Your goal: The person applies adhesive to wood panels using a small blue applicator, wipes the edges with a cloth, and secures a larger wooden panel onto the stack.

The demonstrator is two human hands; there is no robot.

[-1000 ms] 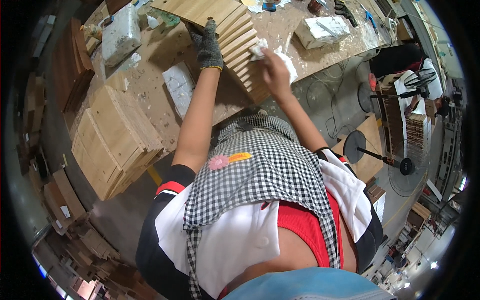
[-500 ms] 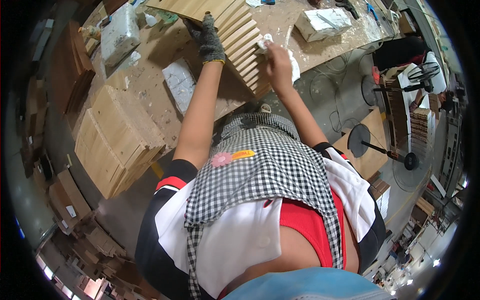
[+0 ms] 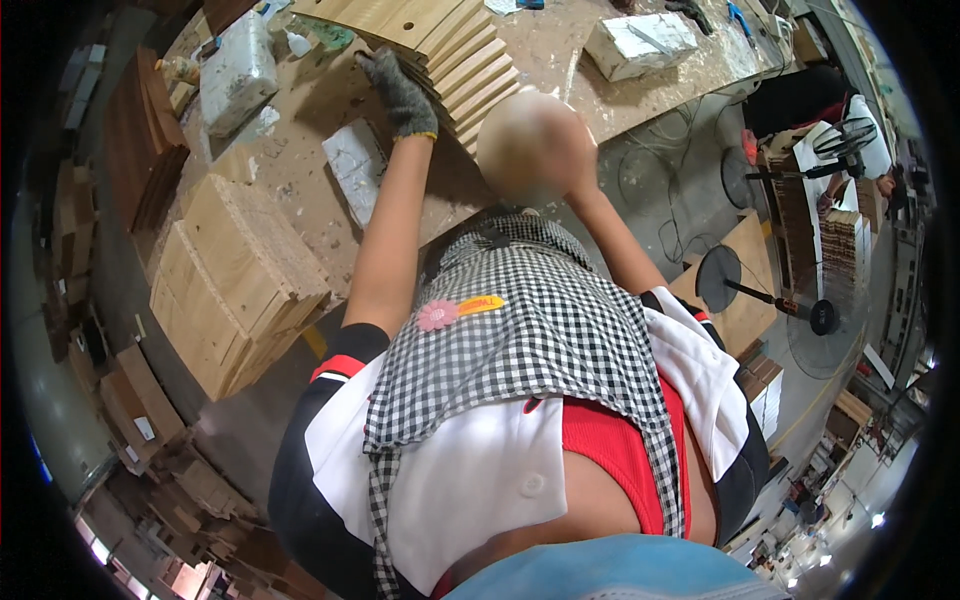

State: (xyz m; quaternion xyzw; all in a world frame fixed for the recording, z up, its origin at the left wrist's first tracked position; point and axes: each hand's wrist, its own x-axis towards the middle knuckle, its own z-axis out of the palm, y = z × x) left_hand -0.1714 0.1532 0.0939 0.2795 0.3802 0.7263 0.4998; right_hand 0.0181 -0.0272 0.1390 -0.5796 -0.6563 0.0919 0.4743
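A fanned stack of flat, pale-yellow wooden boards (image 3: 466, 64) is lying on a brown workbench (image 3: 292, 160). Its stepped edges are facing right.

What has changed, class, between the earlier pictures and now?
The gloved left hand has shifted left, away from the hole in the top board. The right hand, now blurred, has drawn slightly nearer the checkered apron; its grip is unclear. The rightmost white block stayed.

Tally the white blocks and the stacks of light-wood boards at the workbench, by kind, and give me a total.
White blocks: 3 (upper-left block, middle block, right block)
Light-wood board stacks: 2 (fanned stack beside the gloved left hand, lower-left stack)
Total: 5
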